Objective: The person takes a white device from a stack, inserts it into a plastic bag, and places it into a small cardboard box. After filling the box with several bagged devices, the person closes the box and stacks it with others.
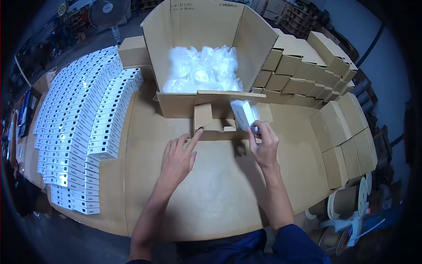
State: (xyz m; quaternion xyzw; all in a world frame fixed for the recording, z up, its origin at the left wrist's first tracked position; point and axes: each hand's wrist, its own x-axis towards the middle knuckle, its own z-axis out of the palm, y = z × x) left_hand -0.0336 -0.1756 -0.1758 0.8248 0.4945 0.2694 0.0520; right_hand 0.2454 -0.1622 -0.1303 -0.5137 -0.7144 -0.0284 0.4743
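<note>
My right hand [265,143] pinches a flat white packet [242,113] at its lower right edge. Something clear, like plastic film, shows beside the packet, which is tilted over a small open cardboard box [215,133]. My left hand [179,156] has its fingers stretched out, with the index fingertip at the front left edge of that box. The small box stands against the front of a large open carton [178,104] with clear plastic bags [204,70] inside. What fills the small box, if anything, I cannot make out.
White boxes [79,119] with dark squares are stacked in rows on the left of the table [198,189]. Brown cardboard boxes [303,70] are piled at the back right, with more brown boxes [347,136] at the right edge. Cable spools [345,202] stand below at the right.
</note>
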